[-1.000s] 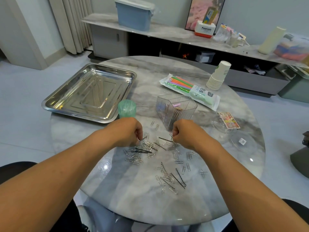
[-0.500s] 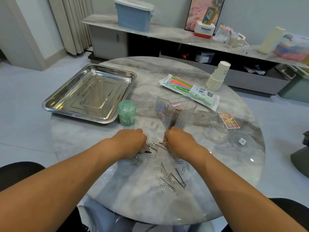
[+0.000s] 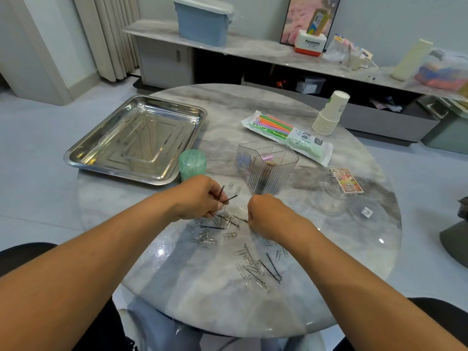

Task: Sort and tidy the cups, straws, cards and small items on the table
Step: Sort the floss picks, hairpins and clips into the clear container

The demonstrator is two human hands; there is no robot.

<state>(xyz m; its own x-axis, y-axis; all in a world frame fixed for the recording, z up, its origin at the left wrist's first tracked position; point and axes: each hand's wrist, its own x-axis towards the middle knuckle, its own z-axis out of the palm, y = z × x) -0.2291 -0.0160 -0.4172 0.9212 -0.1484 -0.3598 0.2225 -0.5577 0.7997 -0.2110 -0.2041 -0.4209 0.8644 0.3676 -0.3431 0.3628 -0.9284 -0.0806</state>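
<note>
Head view: left hand (image 3: 200, 198) pinches a couple of black hairpins (image 3: 229, 197) just above the pile; right hand (image 3: 266, 214) is curled down on the paper clips (image 3: 228, 220), what it holds, if anything, is hidden. Clips and pins lie scattered on the marble tabletop (image 3: 202, 305), in front of the clear ribbed organizer (image 3: 266, 168). Likely handling: thin stiff wire, very light, slippery on the glossy stone, tangles easily; pinch by the ends or rake into a bunch. Steel tray (image 3: 106, 158) shiny, smooth; paper cups (image 3: 329, 115) stacked, crushable.
</note>
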